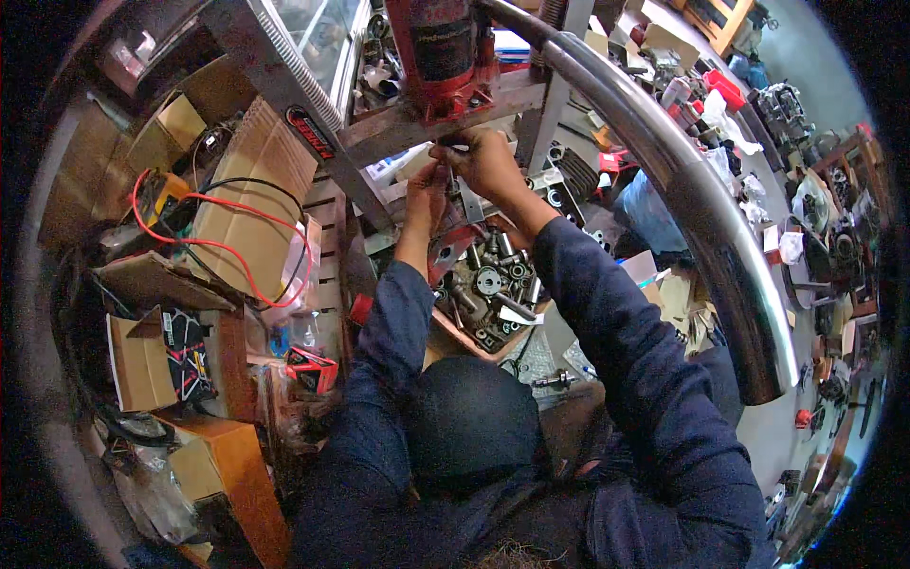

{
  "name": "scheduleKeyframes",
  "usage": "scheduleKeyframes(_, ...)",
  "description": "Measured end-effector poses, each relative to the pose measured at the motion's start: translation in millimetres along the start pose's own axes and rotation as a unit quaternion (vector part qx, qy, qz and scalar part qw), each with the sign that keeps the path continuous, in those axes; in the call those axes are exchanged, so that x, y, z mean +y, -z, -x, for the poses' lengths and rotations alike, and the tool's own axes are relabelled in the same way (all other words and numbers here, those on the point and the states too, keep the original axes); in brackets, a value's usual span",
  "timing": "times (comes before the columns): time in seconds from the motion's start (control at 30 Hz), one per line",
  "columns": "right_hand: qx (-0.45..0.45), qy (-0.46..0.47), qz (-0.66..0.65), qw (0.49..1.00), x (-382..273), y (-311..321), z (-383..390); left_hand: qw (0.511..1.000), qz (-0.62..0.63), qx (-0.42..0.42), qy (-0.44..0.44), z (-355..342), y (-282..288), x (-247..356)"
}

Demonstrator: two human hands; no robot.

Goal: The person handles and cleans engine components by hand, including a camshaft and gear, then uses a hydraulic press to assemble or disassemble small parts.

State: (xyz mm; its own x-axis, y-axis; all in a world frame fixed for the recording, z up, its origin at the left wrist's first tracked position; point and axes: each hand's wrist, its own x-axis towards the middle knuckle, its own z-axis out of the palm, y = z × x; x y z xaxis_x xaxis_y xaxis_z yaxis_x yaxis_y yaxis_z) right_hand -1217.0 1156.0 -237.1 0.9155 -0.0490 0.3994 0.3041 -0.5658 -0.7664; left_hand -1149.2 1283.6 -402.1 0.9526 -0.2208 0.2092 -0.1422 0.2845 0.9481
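Observation:
Just below the red bottle jack [441, 57] and the steel crossbeam [512, 100] of a press frame, my two hands meet. My left hand [428, 197] is closed, fingers pinched upward near the beam. My right hand [485, 169] is bent over beside it, fingertips closed against the left ones. Whatever lies between the fingers is too small and covered to name. Under my wrists stands a shallow box [495, 356] full of metal parts, among them bolts, sleeves and a round flanged disc [489, 282].
A thick shiny metal tube [692, 190] arches down over the right side. On the left are a cardboard piece [256, 190] and a red cable [232, 242]. A blue plastic bag [652, 211] and boxes crowd the right floor. The press's left upright [294, 104] stands close by my left arm.

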Motion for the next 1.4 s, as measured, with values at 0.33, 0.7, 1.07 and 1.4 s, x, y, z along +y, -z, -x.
scheduleKeyframes(0.33, 0.105, 0.006, -0.076, 0.991, 25.9, -0.9, 10.1, 0.978, 0.205, -0.035, -0.019, 0.1, -0.5, 14.5)
scheduleKeyframes(0.7, 0.028, -0.01, 0.177, 0.984, 34.7, -8.2, 59.0, 0.989, -0.119, -0.032, -0.082, 10.4, -18.7, 48.8)
scheduleKeyframes(1.07, 0.298, 0.369, 0.052, 0.879, -172.6, 202.6, 136.3, 0.995, -0.077, -0.03, -0.056, 9.8, -18.5, 40.4)
scheduleKeyframes(1.4, 0.035, 0.283, 0.317, 0.905, -240.8, 217.5, 131.8, 0.992, -0.088, -0.043, -0.077, 15.8, -23.0, 58.7)
